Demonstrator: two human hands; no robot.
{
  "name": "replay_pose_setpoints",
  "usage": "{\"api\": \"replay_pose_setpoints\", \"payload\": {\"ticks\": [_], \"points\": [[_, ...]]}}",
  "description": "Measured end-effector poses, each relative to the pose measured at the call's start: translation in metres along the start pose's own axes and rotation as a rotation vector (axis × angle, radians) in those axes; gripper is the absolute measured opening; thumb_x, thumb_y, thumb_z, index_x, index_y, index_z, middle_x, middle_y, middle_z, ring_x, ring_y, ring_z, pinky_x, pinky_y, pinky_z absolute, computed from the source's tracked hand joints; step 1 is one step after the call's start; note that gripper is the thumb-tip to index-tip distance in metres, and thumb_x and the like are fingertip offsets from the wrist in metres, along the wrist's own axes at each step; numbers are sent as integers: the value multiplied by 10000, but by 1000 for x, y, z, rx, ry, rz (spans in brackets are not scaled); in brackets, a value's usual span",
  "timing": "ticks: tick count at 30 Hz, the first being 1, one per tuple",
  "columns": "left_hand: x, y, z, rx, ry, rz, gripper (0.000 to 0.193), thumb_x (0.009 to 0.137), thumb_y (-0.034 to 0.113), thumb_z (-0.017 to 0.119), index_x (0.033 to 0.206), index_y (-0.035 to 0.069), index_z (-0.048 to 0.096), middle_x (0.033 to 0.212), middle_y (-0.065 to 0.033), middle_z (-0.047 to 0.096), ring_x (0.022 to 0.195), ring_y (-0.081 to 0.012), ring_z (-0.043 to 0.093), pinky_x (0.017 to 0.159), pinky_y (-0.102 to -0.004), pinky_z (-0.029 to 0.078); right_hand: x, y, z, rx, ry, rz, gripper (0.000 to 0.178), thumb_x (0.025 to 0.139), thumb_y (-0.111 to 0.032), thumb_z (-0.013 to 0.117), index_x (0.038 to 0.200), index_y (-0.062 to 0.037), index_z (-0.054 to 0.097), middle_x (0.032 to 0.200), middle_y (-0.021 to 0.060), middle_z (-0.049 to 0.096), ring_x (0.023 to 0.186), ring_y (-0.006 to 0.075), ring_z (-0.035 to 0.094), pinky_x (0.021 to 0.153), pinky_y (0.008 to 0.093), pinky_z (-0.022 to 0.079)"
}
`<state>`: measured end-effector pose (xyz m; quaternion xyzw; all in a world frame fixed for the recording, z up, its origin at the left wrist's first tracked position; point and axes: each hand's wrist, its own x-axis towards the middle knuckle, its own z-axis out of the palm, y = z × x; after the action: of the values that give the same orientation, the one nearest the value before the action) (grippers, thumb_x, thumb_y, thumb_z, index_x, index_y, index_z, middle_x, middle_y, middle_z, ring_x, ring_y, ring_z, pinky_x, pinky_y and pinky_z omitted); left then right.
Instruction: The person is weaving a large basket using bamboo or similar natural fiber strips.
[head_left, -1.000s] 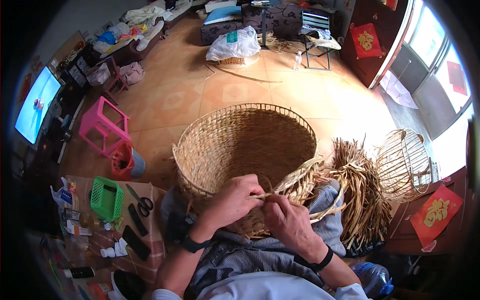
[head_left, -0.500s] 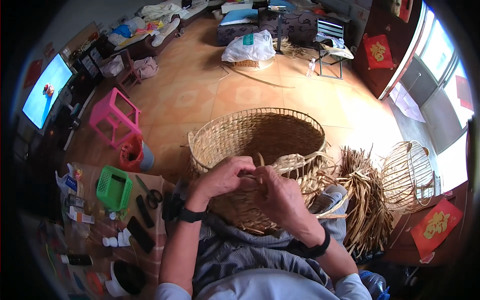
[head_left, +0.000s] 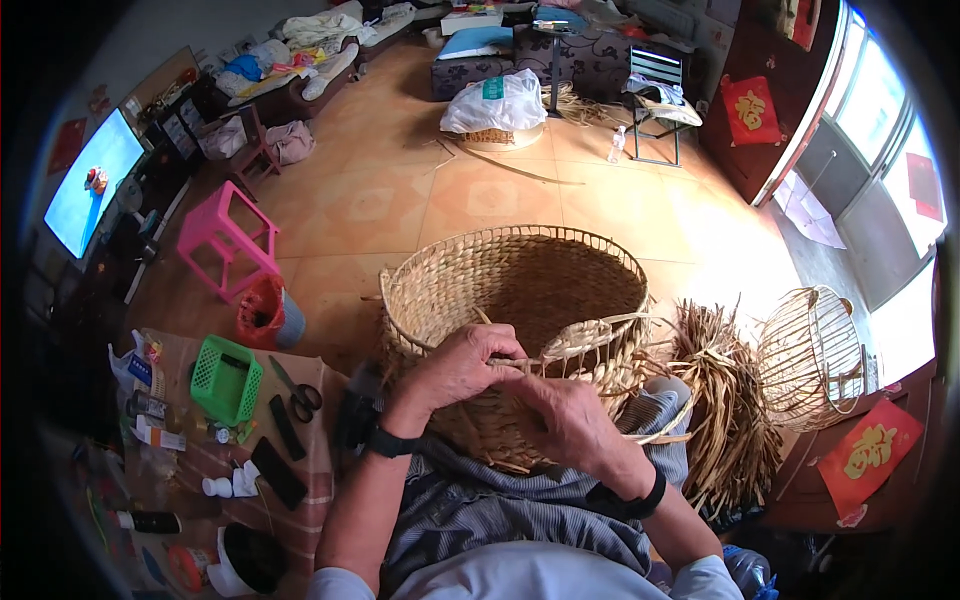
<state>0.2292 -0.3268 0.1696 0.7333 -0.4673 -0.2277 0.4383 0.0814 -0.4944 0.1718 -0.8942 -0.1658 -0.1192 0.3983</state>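
Observation:
A large round woven straw basket [head_left: 440,290] sits in front of me against my lap, its wire rim bare along the top. My left hand [head_left: 465,368] is at the near rim, fingers closed around a straw strand [head_left: 512,362]. That strand runs toward a thick braided part [head_left: 575,342] on the rim. Just right of it and lower, my right hand [head_left: 570,418] is closed with its fingertips close to the left ones. What the right fingers grip is hidden behind the hand. Loose straw ends stick out at the basket's right side.
A bundle of dry straw [head_left: 725,410] stands at my right, beside a bare wire basket frame [head_left: 812,355]. On the low table at left are scissors [head_left: 300,395] and a green plastic basket [head_left: 225,380]. A bin [head_left: 285,320] and pink stool [head_left: 225,240] stand beyond.
My right hand has turned and lowered, its fingers now under the left ones. The left hand has shifted slightly right and down along the rim. The basket's rim appears slightly lower.

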Motion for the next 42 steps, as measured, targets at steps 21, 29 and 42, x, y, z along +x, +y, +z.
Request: {"api": "replay_pose_setpoints", "payload": {"ticks": [21, 29, 42], "points": [[10, -7, -15, 42, -143, -16, 255, 853, 165, 820, 1000, -19, 723, 918, -90, 691, 900, -190, 664, 836, -336, 516, -24, -26, -11, -142, 122, -128, 255, 874, -51, 741, 1103, -86, 636, 709, 49, 612, 563, 246, 590, 564, 378, 460], [4, -5, -13, 17, -93, -88, 272, 856, 176, 827, 1041, 1, 731, 922, -87, 720, 892, -173, 675, 815, -327, 524, -93, -61, -88, -701, 142, -5, 139, 882, -168, 775, 960, -100, 682, 656, -39, 599, 540, 69, 574, 513, 303, 423], [6, 4, -17, -67, -176, -218, 313, 925, 234, 774, 1118, 0, 695, 939, -70, 740, 887, -160, 680, 826, -336, 541, -169, 98, -105, -871, 571, 453, 124, 843, -121, 791, 899, -56, 702, 770, 66, 658, 701, 296, 641, 657, 414, 512]]}}
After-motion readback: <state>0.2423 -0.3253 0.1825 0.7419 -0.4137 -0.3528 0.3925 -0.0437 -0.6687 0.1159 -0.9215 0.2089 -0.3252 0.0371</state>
